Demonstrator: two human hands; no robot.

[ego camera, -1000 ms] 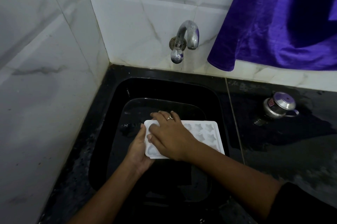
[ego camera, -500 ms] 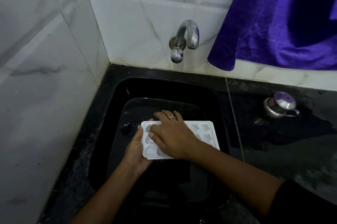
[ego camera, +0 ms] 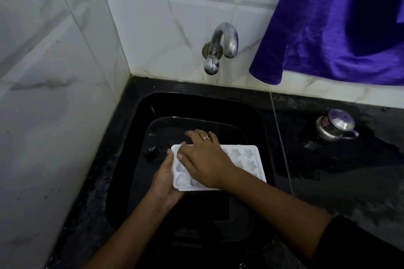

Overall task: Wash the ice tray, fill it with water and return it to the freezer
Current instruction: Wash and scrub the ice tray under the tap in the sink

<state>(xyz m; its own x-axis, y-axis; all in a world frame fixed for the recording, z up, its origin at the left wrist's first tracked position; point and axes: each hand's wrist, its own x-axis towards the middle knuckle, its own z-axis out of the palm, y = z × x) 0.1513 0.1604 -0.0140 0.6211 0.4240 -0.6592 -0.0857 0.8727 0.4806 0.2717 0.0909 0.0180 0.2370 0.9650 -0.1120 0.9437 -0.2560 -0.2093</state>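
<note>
1. The tray (ego camera: 247, 159), white with star and heart cups, is held face up over the sink (ego camera: 140, 120), which is sunk in the table's (ego camera: 338, 192) far left corner.
2. The left hand (ego camera: 166, 179) grips the tray's left end, thumb on the rim and fingers underneath. The right hand (ego camera: 203, 159) lies flat across the cups with straight fingers, pressing and holding nothing.
3. Only one end is gripped. A hard press from the right hand could lever the free right end down and twist the tray out of the grip into the sink.
4. No water shows at the tap (ego camera: 220, 47). Rubbing without a stream would likely leave the cup corners unrinsed.
5. Once filled, any tilt would spill the shallow cups on the way to the freezer.
6. The tap sits on the far wall above the sink's far edge. A purple cloth (ego camera: 328, 28) hangs to its right, hem near the spout, so splashes may wet it.
7. A steel pot (ego camera: 334, 125) stands on the table right of the sink, well apart from the tray.
8. Nothing lies between tray and spout, though the left wall beside the sink cramps that side.
</note>
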